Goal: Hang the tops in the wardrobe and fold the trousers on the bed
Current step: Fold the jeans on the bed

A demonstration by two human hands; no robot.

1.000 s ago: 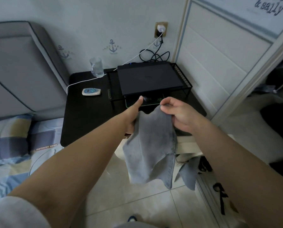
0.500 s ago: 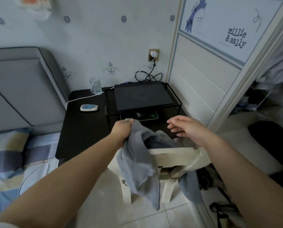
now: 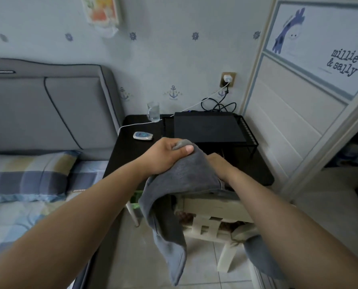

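On wardrobe door [image 3: 294, 113]: "millie & sally"; left hand [image 3: 165, 157] grips grey trousers [image 3: 186, 176].

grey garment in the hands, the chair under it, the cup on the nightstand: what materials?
Grey garment: soft woven fabric, probably faded denim or heavy cotton; matte, drapes in thick folds, with a hem seam low down. Chair: looks like cream-painted wood; flat slats, dull sheen. Cup: clear glass or plastic; the wall shows through it. Which one, I cannot tell.

A clear drinking glass [image 3: 153, 114] and a small white remote [image 3: 143, 135] sat on the black bedside table [image 3: 128, 155], between the grey padded headboard [image 3: 48, 109] at left and a black wire rack [image 3: 250, 134] at right.
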